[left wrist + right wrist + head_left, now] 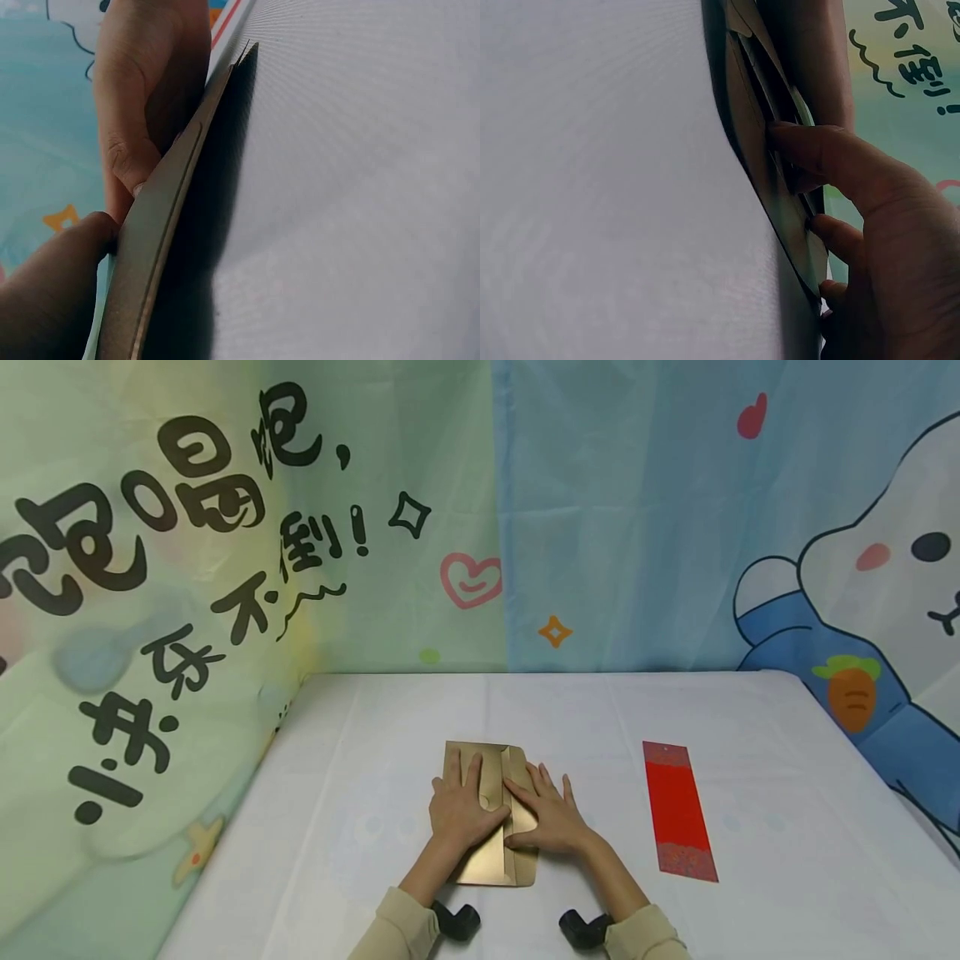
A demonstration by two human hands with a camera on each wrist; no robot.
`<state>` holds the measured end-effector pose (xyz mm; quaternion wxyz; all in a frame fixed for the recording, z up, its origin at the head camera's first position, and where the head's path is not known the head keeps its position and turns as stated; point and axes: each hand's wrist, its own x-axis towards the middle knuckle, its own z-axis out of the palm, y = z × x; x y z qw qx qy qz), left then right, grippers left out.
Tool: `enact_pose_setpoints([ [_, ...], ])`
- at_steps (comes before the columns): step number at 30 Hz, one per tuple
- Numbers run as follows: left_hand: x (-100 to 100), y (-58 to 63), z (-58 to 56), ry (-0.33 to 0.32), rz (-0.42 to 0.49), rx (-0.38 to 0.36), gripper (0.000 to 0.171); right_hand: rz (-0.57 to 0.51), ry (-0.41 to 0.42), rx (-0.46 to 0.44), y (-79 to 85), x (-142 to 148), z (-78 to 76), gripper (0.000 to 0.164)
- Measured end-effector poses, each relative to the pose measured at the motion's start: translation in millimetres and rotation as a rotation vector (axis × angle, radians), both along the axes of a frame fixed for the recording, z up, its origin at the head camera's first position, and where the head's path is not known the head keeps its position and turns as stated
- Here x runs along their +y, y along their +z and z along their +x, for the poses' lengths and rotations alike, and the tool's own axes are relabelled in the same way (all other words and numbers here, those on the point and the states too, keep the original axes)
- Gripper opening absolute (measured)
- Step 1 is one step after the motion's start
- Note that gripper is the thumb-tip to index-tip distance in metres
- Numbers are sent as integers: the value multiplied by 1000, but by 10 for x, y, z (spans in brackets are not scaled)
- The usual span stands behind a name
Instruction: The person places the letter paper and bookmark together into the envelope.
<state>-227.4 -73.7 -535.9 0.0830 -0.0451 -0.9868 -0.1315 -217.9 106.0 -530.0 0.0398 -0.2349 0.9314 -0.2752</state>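
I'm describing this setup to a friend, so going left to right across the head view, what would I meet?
Black printed lettering → left hand → right hand → red paper strip with patterned ends → printed cartoon animal in blue.

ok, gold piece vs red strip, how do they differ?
Width: the gold piece is wider, the red strip narrower.
Surface: the gold piece looks metallic, the red strip has patterned ends.
Contact: left hand and right hand touch the gold piece; neither touches the red strip.
Both are on the white cloth.
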Motion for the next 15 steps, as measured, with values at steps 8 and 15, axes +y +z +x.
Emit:
enact_pose_setpoints([
  [8, -5, -28, 10, -6, 12, -2, 93, -168, 5, -28, 9, 99, 16, 86],
  [15, -13, -10, 19, -7, 29, 18, 92, -371, -195, 144, 191, 539, 3, 53],
])
